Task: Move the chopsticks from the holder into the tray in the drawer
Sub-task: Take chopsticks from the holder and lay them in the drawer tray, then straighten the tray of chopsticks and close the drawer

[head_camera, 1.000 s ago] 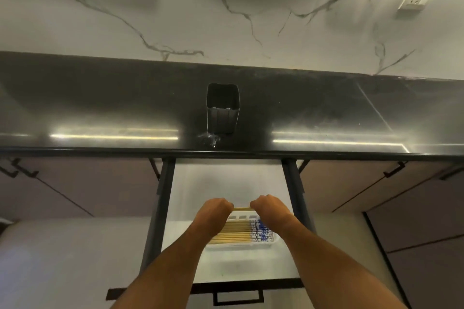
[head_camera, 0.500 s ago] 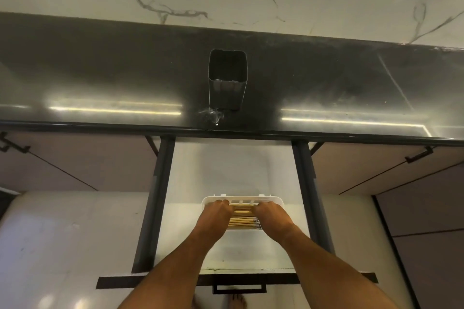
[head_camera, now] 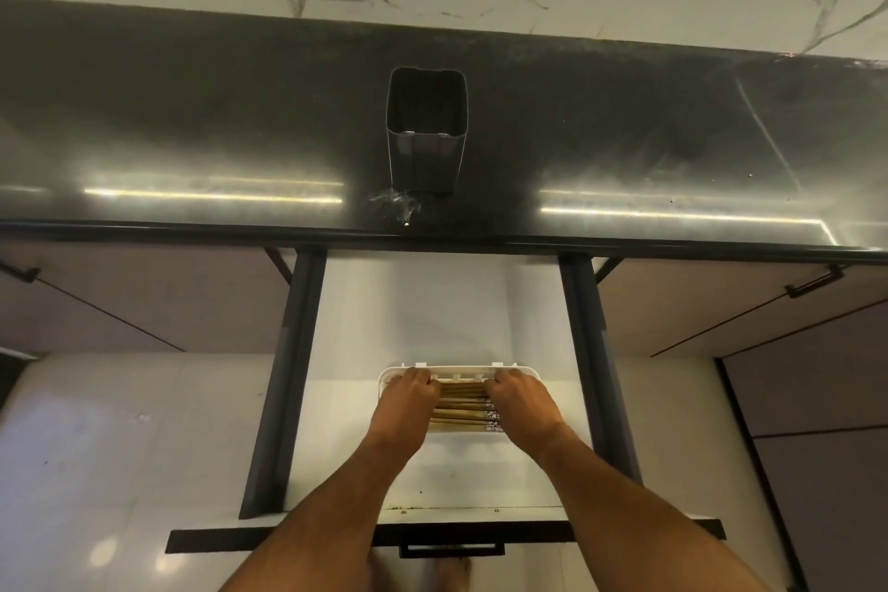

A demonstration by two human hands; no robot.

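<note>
Chopsticks (head_camera: 460, 406): lying flat in the white tray (head_camera: 521, 372), mid-drawer (head_camera: 447, 317).
My left hand (head_camera: 408, 404): curled over their left ends.
My right hand (head_camera: 521, 406): curled over their right ends.
Holder (head_camera: 426, 130): upright near the countertop's (head_camera: 192, 120) front edge.

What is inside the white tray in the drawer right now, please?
The tray holds chopsticks lying side by side, left to right. Only their middle shows: the left hand and right hand cover both ends and the tray's sides.
</note>
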